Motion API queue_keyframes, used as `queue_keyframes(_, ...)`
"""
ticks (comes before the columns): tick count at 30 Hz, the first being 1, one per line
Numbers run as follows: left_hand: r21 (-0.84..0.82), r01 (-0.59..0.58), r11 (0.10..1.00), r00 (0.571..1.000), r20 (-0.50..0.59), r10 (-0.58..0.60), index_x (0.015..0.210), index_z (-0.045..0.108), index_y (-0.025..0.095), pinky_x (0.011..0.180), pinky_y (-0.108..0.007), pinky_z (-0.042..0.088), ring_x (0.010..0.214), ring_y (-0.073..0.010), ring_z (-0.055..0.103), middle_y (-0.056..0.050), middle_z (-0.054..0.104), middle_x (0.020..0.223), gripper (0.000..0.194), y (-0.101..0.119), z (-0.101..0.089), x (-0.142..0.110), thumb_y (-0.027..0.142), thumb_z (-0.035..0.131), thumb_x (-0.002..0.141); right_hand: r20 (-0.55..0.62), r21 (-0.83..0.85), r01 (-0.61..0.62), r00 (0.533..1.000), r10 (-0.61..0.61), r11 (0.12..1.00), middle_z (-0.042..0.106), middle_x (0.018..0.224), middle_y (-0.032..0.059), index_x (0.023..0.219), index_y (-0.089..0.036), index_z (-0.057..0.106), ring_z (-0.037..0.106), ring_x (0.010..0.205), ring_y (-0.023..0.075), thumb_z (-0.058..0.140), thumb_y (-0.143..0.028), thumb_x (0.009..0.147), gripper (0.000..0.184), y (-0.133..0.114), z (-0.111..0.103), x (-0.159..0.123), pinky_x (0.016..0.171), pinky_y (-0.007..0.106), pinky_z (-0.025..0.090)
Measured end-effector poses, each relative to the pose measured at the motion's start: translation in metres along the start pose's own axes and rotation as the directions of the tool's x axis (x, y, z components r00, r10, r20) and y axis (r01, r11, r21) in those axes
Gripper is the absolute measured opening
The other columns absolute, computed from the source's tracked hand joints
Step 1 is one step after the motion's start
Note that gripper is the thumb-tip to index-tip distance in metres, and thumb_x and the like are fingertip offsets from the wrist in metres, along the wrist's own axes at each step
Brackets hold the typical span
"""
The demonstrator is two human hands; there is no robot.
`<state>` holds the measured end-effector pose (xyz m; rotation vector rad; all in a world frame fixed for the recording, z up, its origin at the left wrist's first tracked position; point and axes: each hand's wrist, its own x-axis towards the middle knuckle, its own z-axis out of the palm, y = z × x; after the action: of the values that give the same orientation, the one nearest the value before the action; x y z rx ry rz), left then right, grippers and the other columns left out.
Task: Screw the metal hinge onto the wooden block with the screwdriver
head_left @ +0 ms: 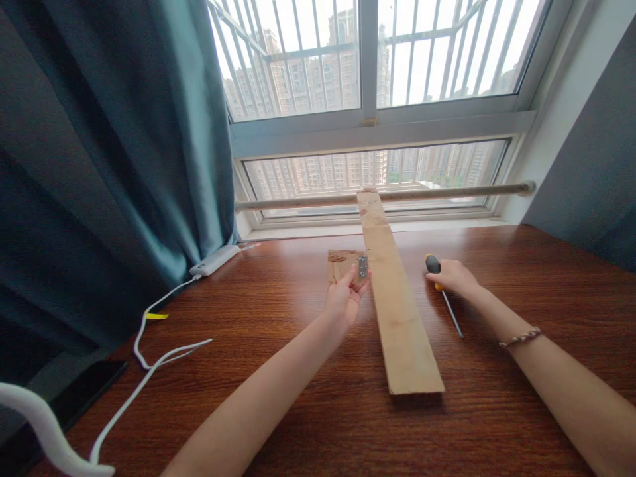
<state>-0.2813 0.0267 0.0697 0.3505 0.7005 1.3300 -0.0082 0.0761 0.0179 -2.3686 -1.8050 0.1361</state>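
Observation:
My left hand (pixel 344 297) is closed on a small wooden board (pixel 340 265), just left of a long plank. A metal hinge (pixel 363 267) lies against the right side of this board, close to my thumb tip; whether it is fastened cannot be made out. The long wooden plank (pixel 400 308) lies lengthwise on the table, its far end at the window rail. To the right of the plank, my right hand (pixel 453 276) grips a screwdriver (pixel 432 264) by its black and yellow handle. The screwdriver's metal shaft points down toward the near side of the table.
The brown wooden table (pixel 298 371) reaches to a window with a horizontal rail (pixel 447 193). A white power strip (pixel 215 260) and white cable (pixel 136 344) lie at the left, with a yellow strip (pixel 157 317) nearby. A blue curtain (pixel 163 132) hangs at the left.

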Motion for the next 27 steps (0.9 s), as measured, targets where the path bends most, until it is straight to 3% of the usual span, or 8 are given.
queue_keyframes(6, 0.068, 0.051, 0.996, 0.998, 0.016, -0.052, 0.083, 0.065, 0.009, 0.08, -0.032, 0.052, 0.075, -0.0186, 0.069, -0.012, 0.07, 0.079, 0.009, -0.001, 0.002, -0.004, 0.011, 0.056, 0.082, 0.032, -0.039, -0.018, 0.999, 0.019, 0.999, 0.068, 0.093, 0.021, 0.09, -0.009, 0.068, 0.064, 0.088, 0.0342, 0.059, -0.049, 0.073, 0.044, 0.001, -0.003, -0.005, 0.064, 0.034, 0.046)
queue_keyframes(9, 0.097, 0.06, 0.993, 0.998, 0.013, -0.061, 0.085, 0.064, 0.009, 0.078, -0.031, 0.052, 0.075, -0.0185, 0.069, -0.012, 0.07, 0.078, 0.009, -0.002, 0.003, -0.007, 0.012, 0.055, 0.083, -0.172, -0.008, -0.027, 0.985, 0.026, 1.0, 0.068, 0.087, 0.0199, 0.092, -0.009, 0.068, 0.064, 0.084, 0.0341, 0.058, -0.051, 0.076, 0.046, -0.014, -0.018, -0.018, 0.063, 0.036, 0.046)
queue_keyframes(11, 0.123, 0.066, 0.99, 0.998, 0.012, -0.068, 0.085, 0.064, 0.009, 0.077, -0.03, 0.052, 0.075, -0.0185, 0.069, -0.012, 0.07, 0.078, 0.01, -0.004, 0.003, -0.009, 0.012, 0.054, 0.084, -0.367, 0.145, 0.131, 0.928, -0.07, 0.981, 0.069, 0.08, 0.0128, 0.091, -0.014, 0.069, 0.065, 0.077, 0.0273, 0.058, -0.047, 0.079, 0.037, -0.035, -0.031, -0.032, 0.065, 0.033, 0.045)
queue_keyframes(14, 0.172, 0.086, 0.981, 0.995, 0.028, -0.092, 0.085, 0.064, 0.01, 0.073, -0.028, 0.053, 0.072, -0.0173, 0.068, -0.011, 0.07, 0.078, 0.011, -0.007, 0.003, -0.012, 0.013, 0.053, 0.084, -0.515, 0.481, 0.488, 0.83, -0.216, 0.729, 0.067, 0.071, 0.0029, 0.082, -0.019, 0.07, 0.061, 0.062, 0.0162, 0.061, -0.046, 0.078, 0.029, -0.075, -0.041, -0.058, 0.061, 0.026, 0.045)
queue_keyframes(16, 0.203, 0.092, 0.975, 0.993, 0.053, -0.105, 0.087, 0.065, 0.01, 0.069, -0.026, 0.053, 0.07, -0.0159, 0.068, -0.01, 0.071, 0.078, 0.011, -0.011, 0.003, -0.014, 0.012, 0.054, 0.084, -0.526, 0.605, 0.581, 0.805, -0.273, 0.545, 0.067, 0.073, 0.002, 0.082, -0.02, 0.071, 0.06, 0.063, 0.0151, 0.066, -0.044, 0.074, 0.026, -0.097, -0.039, -0.071, 0.057, 0.024, 0.044)
queue_keyframes(18, 0.222, 0.086, 0.971, 0.991, 0.083, -0.107, 0.088, 0.065, 0.011, 0.067, -0.026, 0.053, 0.068, -0.0154, 0.067, -0.009, 0.071, 0.079, 0.012, -0.014, 0.002, -0.015, 0.012, 0.055, 0.083, -0.507, 0.667, 0.587, 0.809, -0.298, 0.458, 0.068, 0.078, 0.0024, 0.081, -0.02, 0.072, 0.061, 0.07, 0.0159, 0.067, -0.038, 0.073, 0.02, -0.111, -0.032, -0.079, 0.057, 0.024, 0.043)
queue_keyframes(23, 0.236, 0.09, 0.968, 0.987, 0.106, -0.118, 0.09, 0.066, 0.01, 0.069, -0.029, 0.054, 0.07, -0.0184, 0.068, -0.011, 0.071, 0.081, 0.013, -0.019, 0.0, -0.018, 0.011, 0.06, 0.079, -0.482, 0.685, 0.544, 0.837, -0.258, 0.484, 0.068, 0.077, 0.002, 0.075, -0.02, 0.07, 0.06, 0.073, 0.0167, 0.066, -0.03, 0.074, 0.011, -0.113, -0.019, -0.08, 0.063, 0.026, 0.042)
queue_keyframes(27, 0.254, 0.102, 0.962, 0.986, 0.106, -0.132, 0.09, 0.066, 0.009, 0.068, -0.029, 0.055, 0.069, -0.0187, 0.068, -0.012, 0.071, 0.08, 0.012, -0.019, 0.002, -0.019, 0.011, 0.06, 0.079, -0.572, 0.536, 0.626, 0.763, -0.302, 0.567, 0.063, 0.074, 0.0017, 0.07, -0.02, 0.064, 0.057, 0.066, 0.0151, 0.061, -0.03, 0.079, 0.015, -0.11, -0.023, -0.086, 0.06, 0.025, 0.039)
